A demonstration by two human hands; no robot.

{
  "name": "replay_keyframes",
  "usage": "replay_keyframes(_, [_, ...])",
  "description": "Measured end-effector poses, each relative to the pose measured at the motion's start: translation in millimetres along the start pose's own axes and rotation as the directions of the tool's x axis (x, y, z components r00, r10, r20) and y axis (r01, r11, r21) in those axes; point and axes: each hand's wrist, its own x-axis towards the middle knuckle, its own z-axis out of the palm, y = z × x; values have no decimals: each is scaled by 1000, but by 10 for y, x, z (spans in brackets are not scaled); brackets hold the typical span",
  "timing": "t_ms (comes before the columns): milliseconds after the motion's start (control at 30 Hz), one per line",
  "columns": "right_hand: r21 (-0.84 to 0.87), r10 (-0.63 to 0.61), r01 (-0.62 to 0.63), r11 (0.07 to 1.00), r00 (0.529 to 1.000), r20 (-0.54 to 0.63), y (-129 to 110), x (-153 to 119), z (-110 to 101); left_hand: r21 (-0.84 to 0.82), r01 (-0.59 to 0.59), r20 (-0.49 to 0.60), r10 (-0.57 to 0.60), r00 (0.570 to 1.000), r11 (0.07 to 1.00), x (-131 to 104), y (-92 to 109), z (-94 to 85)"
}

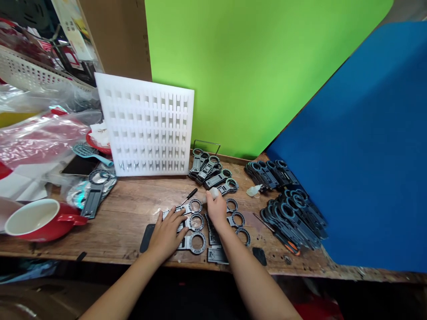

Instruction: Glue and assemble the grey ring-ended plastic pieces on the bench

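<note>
In front of the white foam block [150,133], ring-ended parts [191,243] are touched by the spread left hand [169,233]; a whitish item [214,192] is clasped by the right hand [216,210]. Beyond the block, the pale sheet's [80,44] print can't be read.

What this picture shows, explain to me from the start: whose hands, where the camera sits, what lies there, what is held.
There is no machine here: these are a person's two bare hands, seen from a camera worn on that person's head, looking forward and down. On the wooden bench lie many dark ring-ended parts, some set out in front, others piled farther back and to the right. The left hand rests, opened out, on some of the front parts. The right hand grips a small whitish object, mostly hidden in the grip. A slotted white panel stands behind, and a red mug sits at the left.
</note>
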Motion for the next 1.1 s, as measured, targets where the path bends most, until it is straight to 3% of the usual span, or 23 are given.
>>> replay_keyframes(200, [140, 55, -55, 989, 998, 0, 7, -117, -72, 12, -5, -4, 5, 1000, 1000, 0, -4, 17])
replay_keyframes(333, [317, 165, -158, 935, 986, 4, 53, -93, -78, 30, -2, 1, 2, 1000, 1000, 2, 6, 10])
replay_keyframes(533, [604, 370, -409, 684, 908, 195, 140, -55, -165, 119, -60, -42, 65, 997, 991, -2, 44, -24])
replay_keyframes(667, [680, 397, -516, 521, 852, 342, 148, -227, -308, 156, -118, -115, 137, 984, 981, -150, 72, -38])
replay_keyframes(767, [700, 362, -571, 429, 818, 446, 152, -451, -346, 156, -167, -96, 184, 978, 974, -322, 79, -26])
replay_keyframes(833, [691, 320, -572, 442, 820, 475, 160, -604, -322, 157, -177, -62, 189, 980, 972, -414, 75, -6])
replay_keyframes(933, [636, 242, -484, 601, 868, 433, 168, -772, -257, 158, -158, -20, 163, 986, 975, -478, 59, 31])
replay_keyframes(1100, [558, 99, -296, 775, 929, 356, 149, -852, -205, 136, -137, 2, 139, 990, 981, -456, 42, 58])
